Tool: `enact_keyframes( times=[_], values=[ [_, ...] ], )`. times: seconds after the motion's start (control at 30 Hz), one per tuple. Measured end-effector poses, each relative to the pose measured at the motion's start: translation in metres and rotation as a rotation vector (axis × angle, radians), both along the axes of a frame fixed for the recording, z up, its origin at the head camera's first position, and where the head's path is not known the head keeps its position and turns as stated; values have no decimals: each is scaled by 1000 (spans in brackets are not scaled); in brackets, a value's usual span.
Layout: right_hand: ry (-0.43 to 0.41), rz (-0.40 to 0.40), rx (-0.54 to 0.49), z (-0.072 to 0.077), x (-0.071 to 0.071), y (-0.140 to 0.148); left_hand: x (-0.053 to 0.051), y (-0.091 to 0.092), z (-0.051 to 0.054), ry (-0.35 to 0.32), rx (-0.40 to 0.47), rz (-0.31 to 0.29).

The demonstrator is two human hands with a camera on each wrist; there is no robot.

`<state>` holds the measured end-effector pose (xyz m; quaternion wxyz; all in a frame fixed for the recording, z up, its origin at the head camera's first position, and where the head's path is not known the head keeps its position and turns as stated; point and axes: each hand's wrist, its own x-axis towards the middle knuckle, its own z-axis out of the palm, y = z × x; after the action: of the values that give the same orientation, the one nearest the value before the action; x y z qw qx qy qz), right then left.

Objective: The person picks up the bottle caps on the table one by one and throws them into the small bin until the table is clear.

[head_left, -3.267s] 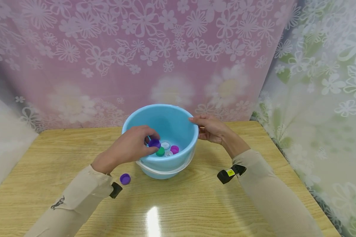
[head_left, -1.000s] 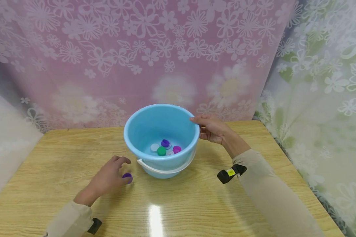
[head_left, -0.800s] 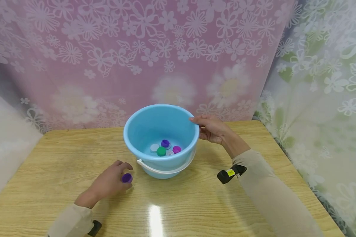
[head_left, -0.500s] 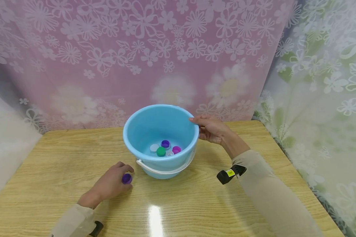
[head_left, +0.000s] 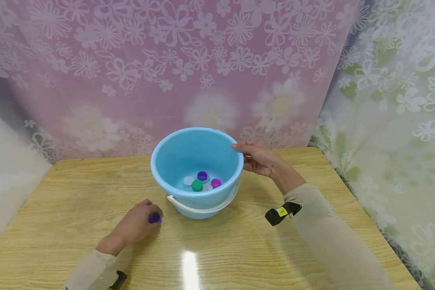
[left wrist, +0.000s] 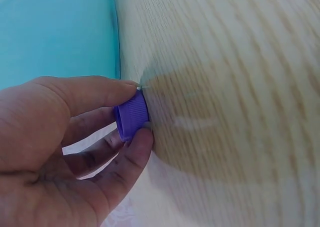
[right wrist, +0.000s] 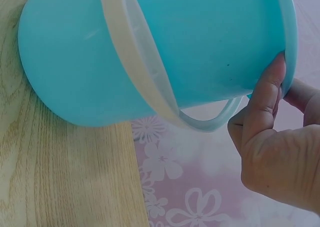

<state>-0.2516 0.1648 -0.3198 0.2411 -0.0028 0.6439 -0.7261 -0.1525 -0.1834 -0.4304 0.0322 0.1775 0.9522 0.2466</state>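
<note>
My left hand (head_left: 135, 223) is low over the table, left of the bucket. Its thumb and fingers pinch a purple bottle cap (left wrist: 132, 116) by its ribbed side, and the cap is still at the tabletop. At the right side of the light blue bucket (head_left: 195, 201), my right hand (head_left: 259, 158) grips the rim, thumb on the inside and fingers outside. Down in the bucket lie a green cap (head_left: 197, 185), a second purple cap (head_left: 202, 176), a magenta cap (head_left: 216, 183), a white cap (head_left: 189, 181) and a clear one (head_left: 208, 187).
The bucket's white handle (head_left: 203, 210) hangs down along its front. A wooden table (head_left: 239, 249) carries everything, and its back edge meets a pink flowered cloth (head_left: 166, 100). Another flowered cloth (head_left: 391, 161) hangs at the right.
The left hand has come out of the bucket, leaving a purple cap inside. It moved left and down to the purple cap on the table, and its fingers closed on it. The right hand stays put.
</note>
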Motion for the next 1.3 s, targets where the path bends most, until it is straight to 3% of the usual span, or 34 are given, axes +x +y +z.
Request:
enact_keyframes(
  times=[0.57,0.83,0.93,1.03,1.3],
  values=[
    [2,-16,21,1,1,0,1,1,1,22,-29,-23],
    [-2,-20,18,0,1,-1,-1,-9,4,46,-15,-29],
    [0,-19,19,0,1,0,-6,-17,14,71,-29,-41],
    [-3,-20,15,1,1,0,-13,-23,32,119,-52,-60],
    [-10,-20,15,1,0,-1,-31,-33,92,238,-120,-91]
  ],
)
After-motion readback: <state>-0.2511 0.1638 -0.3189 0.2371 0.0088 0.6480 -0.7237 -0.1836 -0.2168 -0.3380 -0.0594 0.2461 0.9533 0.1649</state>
